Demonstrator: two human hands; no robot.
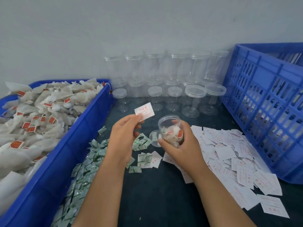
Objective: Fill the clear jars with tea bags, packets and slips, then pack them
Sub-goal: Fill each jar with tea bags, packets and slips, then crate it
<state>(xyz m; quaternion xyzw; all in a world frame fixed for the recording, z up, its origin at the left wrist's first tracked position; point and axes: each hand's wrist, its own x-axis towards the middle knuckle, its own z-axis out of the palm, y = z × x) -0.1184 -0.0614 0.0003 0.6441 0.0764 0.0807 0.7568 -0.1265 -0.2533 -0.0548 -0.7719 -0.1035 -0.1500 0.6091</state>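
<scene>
Pinching a single slip (pixel 144 110) between thumb and curled fingers (pixel 138 119), the left hand (pixel 124 135) is holding it in the air at about ten o'clock from the mouth of the jar (pixel 169 128), near it but not touching. The right hand (pixel 183 145) is gripping the jar from below and behind, its fingers curled round the clear wall, and is tipping the open mouth up and toward the left hand. Tea bags (pixel 172 134) with red tags are filling the lower part. Whether any of the green packets (pixel 82 169), heaped at seven o'clock, is inside the jar I cannot tell. The step in hand, as I judge it, is getting this slip in. Doing it well is probably calling for bending the paper slightly, so that it is sliding down flat against the wall rather than crumpling on top of the bags. The present tilt is helping with that, though tipping further is risking bags spilling out. The lid (pixel 155 139) is lying on the bench (pixel 155 194) at eight o'clock from the jar, near enough for closing afterwards. Spare slips (pixel 237 161) are lying spread at four o'clock, and empty jars (pixel 154 66) are standing in rows at twelve o'clock.
</scene>
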